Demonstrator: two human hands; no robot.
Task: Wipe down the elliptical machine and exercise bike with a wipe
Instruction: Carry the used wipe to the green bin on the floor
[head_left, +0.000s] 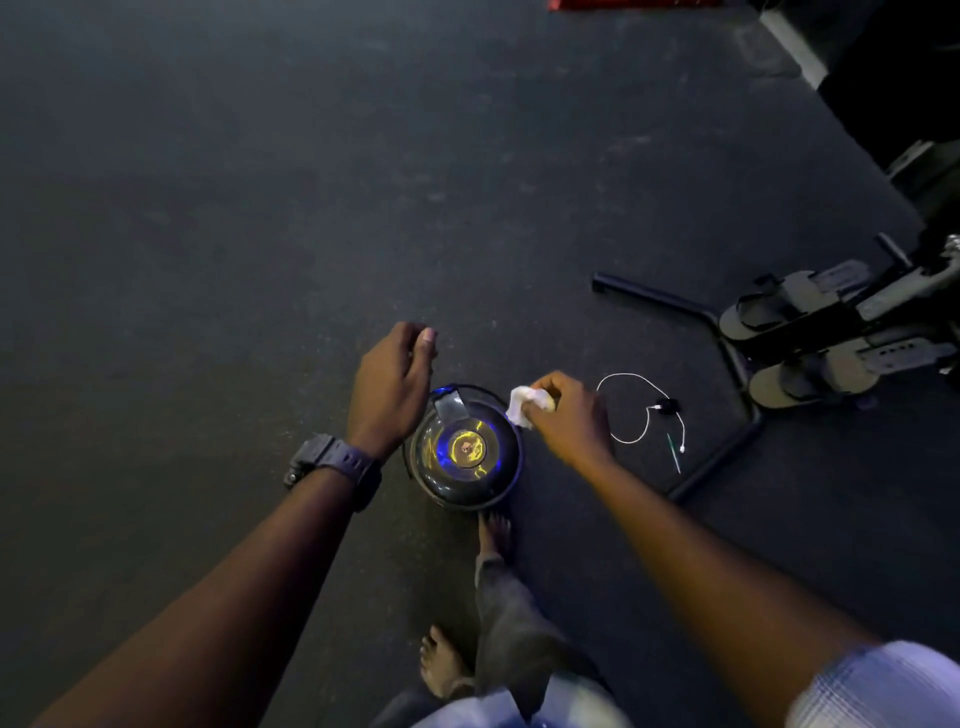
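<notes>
while the right hand pinches a crumpled white wipe between thumb and curled fingers, it hangs over the right rim of a round open bin that stands on the dark rubber floor. the wipe sits at the left of that hand, just above the bin's edge; whether it touches the rim cannot be told. the bin's inside is glossy and dark, with blue and yellow glints at the bottom and a grey flap at its upper left.

the left hand hovers above the bin's left side with the fingers loosely curled and nothing in them, the thumb tip showing at the top. a dark wristwatch is strapped round the left wrist.

just below the bin are the person's bare feet, one close to the bin and one nearer the camera, with grey trouser legs above them. a pale checked sleeve covers the right upper arm.

to the right of the right hand a thin white cable lies in a loop on the floor, with a small black plug at its middle. beyond it stands the black floor frame of an exercise machine, and its two strapped pedals show at the right edge.
</notes>
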